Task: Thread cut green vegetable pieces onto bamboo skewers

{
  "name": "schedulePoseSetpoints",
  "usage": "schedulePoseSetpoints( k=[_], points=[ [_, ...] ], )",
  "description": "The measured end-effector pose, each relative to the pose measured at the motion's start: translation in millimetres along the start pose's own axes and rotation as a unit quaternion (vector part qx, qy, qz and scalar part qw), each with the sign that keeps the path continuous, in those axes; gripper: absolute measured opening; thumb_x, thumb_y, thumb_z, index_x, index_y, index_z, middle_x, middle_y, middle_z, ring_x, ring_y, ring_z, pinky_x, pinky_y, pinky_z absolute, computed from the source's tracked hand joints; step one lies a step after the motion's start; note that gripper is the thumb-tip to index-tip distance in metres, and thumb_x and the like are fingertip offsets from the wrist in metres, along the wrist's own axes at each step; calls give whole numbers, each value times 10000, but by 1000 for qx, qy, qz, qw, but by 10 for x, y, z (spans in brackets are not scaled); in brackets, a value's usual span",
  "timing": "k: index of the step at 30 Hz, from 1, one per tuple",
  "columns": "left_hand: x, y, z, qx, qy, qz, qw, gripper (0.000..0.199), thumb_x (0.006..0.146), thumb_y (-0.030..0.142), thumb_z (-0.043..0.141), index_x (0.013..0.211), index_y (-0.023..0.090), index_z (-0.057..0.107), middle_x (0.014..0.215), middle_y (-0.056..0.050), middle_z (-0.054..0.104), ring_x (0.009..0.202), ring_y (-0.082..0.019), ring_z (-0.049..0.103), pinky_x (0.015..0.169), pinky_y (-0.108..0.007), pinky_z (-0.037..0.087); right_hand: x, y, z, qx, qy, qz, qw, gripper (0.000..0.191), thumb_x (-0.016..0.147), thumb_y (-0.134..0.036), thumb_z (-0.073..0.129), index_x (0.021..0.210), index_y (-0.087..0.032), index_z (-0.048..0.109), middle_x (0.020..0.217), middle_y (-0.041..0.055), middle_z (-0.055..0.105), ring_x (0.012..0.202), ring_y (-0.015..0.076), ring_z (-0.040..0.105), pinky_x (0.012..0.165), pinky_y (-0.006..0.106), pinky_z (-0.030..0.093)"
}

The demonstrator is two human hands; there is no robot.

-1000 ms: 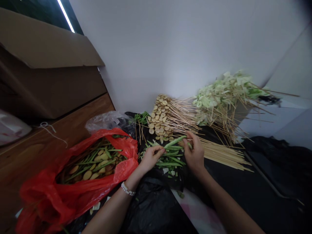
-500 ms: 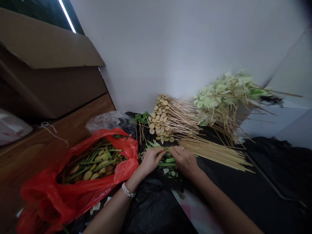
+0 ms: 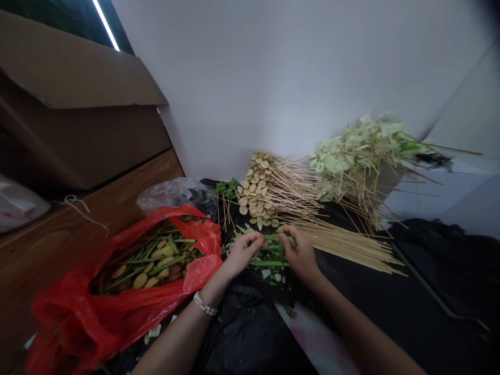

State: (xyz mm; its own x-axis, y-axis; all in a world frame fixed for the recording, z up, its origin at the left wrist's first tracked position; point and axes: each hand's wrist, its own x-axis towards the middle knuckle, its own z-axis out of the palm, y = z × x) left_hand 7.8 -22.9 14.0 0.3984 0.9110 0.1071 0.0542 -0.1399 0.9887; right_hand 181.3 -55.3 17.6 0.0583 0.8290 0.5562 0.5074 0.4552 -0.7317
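My left hand, with a beaded bracelet on its wrist, is closed in a pinch over the pile of green vegetable strips. What it pinches is too small to make out. Just to its right, my right hand has its fingers closed on a green vegetable strip, one end of which hangs down. A small gap separates the two hands. Scraps of pale and green vegetable lie on black plastic under them. Bare skewers lie in a bundle beyond my right hand.
Skewered potato slices are stacked against the wall, with skewered cabbage farther right. At left stands a red plastic bag holding skewered potato and green strips. A cardboard box sits behind it. Leafy greens lie beside the potato stack.
My hands have moved slightly apart, from nearly touching over the green strips. My right hand has turned and lifted, and a green strip now shows in its fingers.
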Motion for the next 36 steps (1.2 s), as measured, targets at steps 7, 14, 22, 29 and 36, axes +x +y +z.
schedulePoseSetpoints(
  k=[7, 14, 22, 29, 36],
  points=[
    [97, -46, -122, -136, 131, -19, 982, 342, 754, 482, 627, 749, 146, 566, 474, 85, 359, 387, -36, 228, 397, -189, 126, 131, 147, -184, 12, 91, 75, 993, 214, 928, -380, 405, 950, -212, 537, 727, -10, 615, 639, 126, 562, 626, 236, 416],
    [124, 3, -214, -265, 159, -29, 951, 200, 746, 307, 516, 620, 167, 447, 493, 50, 430, 351, -34, 261, 367, -183, 142, 93, 191, -134, -107, -4, 23, 994, 244, 939, -306, 332, 999, -203, 544, 760, 10, 622, 691, 154, 575, 655, 251, 402],
    [116, 11, -198, -295, 129, -34, 946, 253, 742, 340, 535, 587, 167, 433, 464, 54, 397, 338, -29, 244, 356, -187, 127, -40, 118, 62, -351, -252, -30, 901, 216, 850, -168, 481, 1047, -208, 560, 1024, 54, 621, 844, 171, 601, 651, 243, 393],
    [154, -34, -188, -262, 175, -38, 948, 412, 680, 338, 669, 562, 194, 302, 433, 99, 302, 342, -19, 229, 353, -171, 123, -51, 120, 92, -431, -267, -72, 859, 195, 855, -99, 450, 989, -198, 551, 1029, 63, 570, 775, 150, 572, 566, 238, 348],
    [153, -32, -241, -248, 202, -13, 947, 187, 717, 353, 540, 718, 168, 509, 480, 72, 439, 328, -30, 245, 356, -188, 128, -38, 198, 4, -399, -157, -123, 895, 221, 878, -110, 433, 1010, -198, 587, 912, 71, 626, 773, 173, 567, 593, 253, 337]
  ],
)
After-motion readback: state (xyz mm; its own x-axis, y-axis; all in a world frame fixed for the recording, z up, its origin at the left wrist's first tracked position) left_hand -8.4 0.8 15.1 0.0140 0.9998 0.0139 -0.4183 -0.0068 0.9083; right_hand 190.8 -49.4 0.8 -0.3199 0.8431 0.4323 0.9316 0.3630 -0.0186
